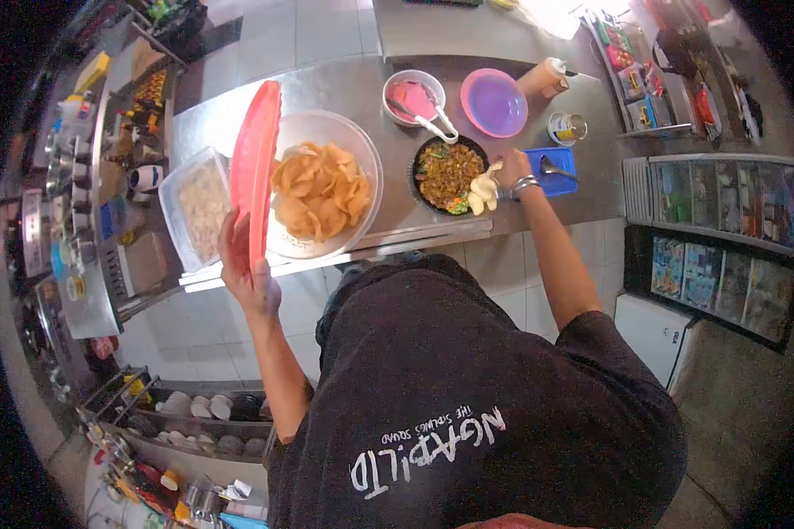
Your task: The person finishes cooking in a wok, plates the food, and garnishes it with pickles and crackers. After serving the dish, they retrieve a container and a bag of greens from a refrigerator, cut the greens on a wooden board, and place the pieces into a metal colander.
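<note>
Two hands are seen at the bench (598, 167). Red lid (252, 159) is held on edge in left hand (247, 269), grip clamped on its near end, beside clear tub (367, 132) of orange crackers (322, 189). Pale crackers (483, 192) are pinched in right hand (510, 169), grip together on them, at right edge of food-filled black bowl (450, 172). Spoon (553, 167) is laid on blue tray (560, 184), right. Farther back, white bowl (389, 104), purple plate (494, 104) and bottle (545, 78) are placed.
</note>
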Action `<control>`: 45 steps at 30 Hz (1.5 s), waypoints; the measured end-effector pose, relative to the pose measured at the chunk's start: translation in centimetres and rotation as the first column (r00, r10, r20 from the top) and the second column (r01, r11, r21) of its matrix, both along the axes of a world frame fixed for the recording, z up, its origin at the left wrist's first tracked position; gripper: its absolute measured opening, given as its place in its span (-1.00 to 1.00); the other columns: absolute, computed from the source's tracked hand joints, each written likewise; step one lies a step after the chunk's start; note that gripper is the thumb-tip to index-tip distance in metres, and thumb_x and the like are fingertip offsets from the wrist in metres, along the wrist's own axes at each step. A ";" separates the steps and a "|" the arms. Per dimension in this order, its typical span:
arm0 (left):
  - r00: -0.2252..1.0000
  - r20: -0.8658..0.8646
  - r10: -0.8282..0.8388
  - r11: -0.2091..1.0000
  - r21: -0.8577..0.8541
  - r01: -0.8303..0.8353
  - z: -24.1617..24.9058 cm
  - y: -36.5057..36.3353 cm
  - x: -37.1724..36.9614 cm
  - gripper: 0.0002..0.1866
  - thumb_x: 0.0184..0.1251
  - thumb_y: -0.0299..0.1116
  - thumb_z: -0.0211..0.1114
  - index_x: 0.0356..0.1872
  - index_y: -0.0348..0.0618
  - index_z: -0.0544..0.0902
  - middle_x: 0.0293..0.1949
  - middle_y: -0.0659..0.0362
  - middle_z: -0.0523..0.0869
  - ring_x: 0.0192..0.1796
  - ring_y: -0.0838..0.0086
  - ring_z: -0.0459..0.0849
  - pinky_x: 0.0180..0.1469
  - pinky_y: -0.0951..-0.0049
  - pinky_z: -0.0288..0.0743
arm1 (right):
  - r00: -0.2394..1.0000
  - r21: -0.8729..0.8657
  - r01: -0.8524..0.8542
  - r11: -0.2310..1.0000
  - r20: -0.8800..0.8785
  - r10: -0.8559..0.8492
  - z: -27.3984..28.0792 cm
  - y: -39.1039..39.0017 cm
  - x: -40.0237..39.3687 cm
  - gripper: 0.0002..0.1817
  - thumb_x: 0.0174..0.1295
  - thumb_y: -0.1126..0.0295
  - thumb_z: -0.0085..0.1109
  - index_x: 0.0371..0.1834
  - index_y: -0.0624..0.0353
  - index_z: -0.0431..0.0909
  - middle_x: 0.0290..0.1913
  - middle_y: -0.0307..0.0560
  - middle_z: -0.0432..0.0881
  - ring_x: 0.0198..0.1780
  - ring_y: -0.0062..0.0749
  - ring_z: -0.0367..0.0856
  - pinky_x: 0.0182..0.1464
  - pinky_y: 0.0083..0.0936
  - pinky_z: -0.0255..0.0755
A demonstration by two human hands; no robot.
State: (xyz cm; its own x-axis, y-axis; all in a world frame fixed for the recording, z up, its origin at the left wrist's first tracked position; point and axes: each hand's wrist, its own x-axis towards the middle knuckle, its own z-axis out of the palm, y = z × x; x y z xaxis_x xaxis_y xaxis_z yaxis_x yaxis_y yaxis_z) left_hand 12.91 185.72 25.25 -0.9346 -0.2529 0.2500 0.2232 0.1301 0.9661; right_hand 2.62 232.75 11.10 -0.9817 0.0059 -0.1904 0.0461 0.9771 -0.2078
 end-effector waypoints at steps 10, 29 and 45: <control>0.994 0.032 -0.102 0.987 -0.119 0.105 -1.4 0.4 0.5 -0.16 0.19 0.08 0.31 0.32 -0.32 0.25 0.11 -0.12 0.53 0.24 0.17 0.48 0.27 0.22 0.33 | 0.961 -0.206 0.272 0.940 0.014 -0.275 -4.1 -0.1 -0.9 -0.60 -0.23 0.53 0.23 -0.20 0.00 0.70 -0.18 0.00 0.70 -0.12 -0.11 0.67 0.00 -0.31 0.51; 0.978 -0.068 -0.196 0.529 -0.848 0.047 -4.6 2.5 0.1 -0.28 -0.02 -0.02 0.40 0.10 -0.34 0.46 0.08 -0.09 0.51 0.21 -0.06 0.42 0.32 -0.09 0.17 | 0.958 0.006 0.287 0.958 -0.008 -0.287 -3.1 -2.9 0.0 -0.63 0.02 0.55 0.07 -0.06 0.09 0.61 -0.16 0.19 0.64 -0.06 0.09 0.60 0.00 -0.11 0.48; 0.979 0.202 -0.027 0.188 -0.961 0.203 -4.2 7.6 -8.3 -0.21 0.31 0.20 -0.01 0.48 0.06 0.05 0.51 0.08 -0.09 0.51 -0.07 -0.22 0.40 -0.30 -0.41 | 0.743 -0.197 -0.187 0.962 0.613 0.269 5.0 -5.7 11.3 -0.54 0.26 0.03 -0.01 -0.56 0.16 0.65 -0.45 0.11 0.66 -0.32 -0.07 0.67 -0.17 -0.17 0.52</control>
State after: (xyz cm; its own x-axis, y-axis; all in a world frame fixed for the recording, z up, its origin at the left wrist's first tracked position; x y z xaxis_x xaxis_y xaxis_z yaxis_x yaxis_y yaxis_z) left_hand 4.66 193.35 21.01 -0.9696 0.2227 0.1015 0.2329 0.9670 0.1029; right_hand 13.90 227.05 16.07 -0.6081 -0.2649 -0.7484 -0.0146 0.9463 -0.3231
